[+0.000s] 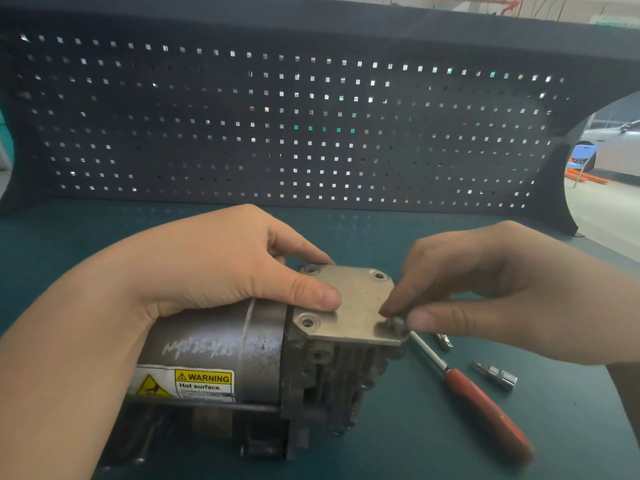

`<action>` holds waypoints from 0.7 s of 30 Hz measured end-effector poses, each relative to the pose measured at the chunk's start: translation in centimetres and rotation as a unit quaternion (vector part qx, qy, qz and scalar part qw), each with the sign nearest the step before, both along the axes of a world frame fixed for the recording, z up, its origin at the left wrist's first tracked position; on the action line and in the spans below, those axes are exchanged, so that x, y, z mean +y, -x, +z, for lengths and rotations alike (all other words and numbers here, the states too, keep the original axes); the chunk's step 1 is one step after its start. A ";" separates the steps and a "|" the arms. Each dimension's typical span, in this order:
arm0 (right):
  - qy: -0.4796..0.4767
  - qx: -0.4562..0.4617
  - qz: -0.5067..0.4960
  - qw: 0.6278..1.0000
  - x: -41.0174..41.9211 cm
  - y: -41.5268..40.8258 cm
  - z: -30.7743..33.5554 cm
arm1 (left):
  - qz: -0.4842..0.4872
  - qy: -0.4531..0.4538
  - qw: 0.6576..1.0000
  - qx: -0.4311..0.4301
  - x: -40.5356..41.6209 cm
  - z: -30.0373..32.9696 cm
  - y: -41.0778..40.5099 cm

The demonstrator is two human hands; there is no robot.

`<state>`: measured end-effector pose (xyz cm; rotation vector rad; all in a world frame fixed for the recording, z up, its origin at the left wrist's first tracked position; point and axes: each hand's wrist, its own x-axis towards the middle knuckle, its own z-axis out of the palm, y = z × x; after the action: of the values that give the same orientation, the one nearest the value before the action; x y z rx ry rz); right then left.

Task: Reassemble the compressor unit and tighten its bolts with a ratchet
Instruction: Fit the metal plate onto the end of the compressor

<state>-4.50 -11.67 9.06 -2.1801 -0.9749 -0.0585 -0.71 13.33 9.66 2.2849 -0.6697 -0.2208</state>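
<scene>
Just one bolt (397, 322), three empty holes (307, 322)

We are looking forward and down from head height, close above the compressor unit (263, 358) on the surface (398, 455), facing the pegboard (277, 126) standing behind it.

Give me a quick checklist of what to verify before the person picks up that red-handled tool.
1. Cover plate seated on compressor: ok, it lies flat on the housing.
2. Left hand steadying the plate: ok, thumb presses on it.
3. Bolt started in the near right corner: cannot tell how deep; right hand pinches it.
4. Other three corner holes filled: not ok, they look empty.
5. Ratchet within reach: ok, on the bench beside the unit.
6. Socket bit fitted: not ok, lying loose.
</scene>
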 end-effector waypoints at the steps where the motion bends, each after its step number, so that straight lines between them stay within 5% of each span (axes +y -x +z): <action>1: -0.001 -0.002 -0.005 1.000 0.0 -0.1 -0.1 | 0.001 -0.001 1.000 -0.001 0.0 0.0 0.0; 21: -0.015 0.008 0.008 1.000 0.3 -0.3 -0.4 | 0.005 -0.005 1.000 -0.005 0.0 -0.1 0.0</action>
<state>-4.17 -11.38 8.66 -2.1430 -0.9766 -0.0477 -0.72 13.28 9.57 2.2991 -0.6630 -0.2080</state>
